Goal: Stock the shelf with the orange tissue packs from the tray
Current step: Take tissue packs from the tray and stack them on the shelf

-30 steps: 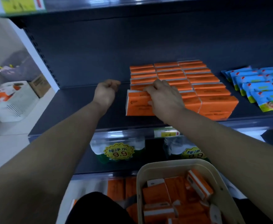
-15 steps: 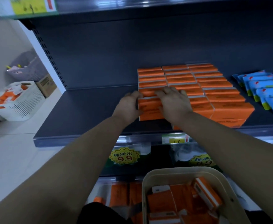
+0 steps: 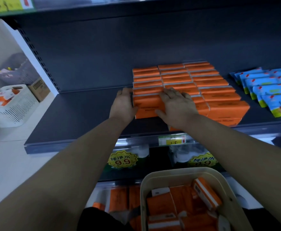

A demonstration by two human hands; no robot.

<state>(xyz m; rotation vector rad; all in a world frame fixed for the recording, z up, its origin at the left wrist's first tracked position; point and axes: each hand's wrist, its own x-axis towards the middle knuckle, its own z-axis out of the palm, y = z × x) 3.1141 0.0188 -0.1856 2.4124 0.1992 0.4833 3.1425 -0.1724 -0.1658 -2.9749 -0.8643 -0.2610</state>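
The left hand (image 3: 123, 104) lies with straight fingers against the left end of the front-left orange tissue pack (image 3: 147, 106); the right hand (image 3: 178, 108) rests flat on top of the same pack, fingers slightly spread, thumb along its front face; neither hand curls round it; the pack stands at the front-left corner of the block of orange tissue packs (image 3: 211, 84) on the dark shelf (image 3: 86, 117); blue packets (image 3: 269, 89) lie to the right, apart from the block; below, a beige tray (image 3: 143, 194) holds more orange packs in loose disorder; a white basket (image 3: 16, 107) stands on the floor at far left.
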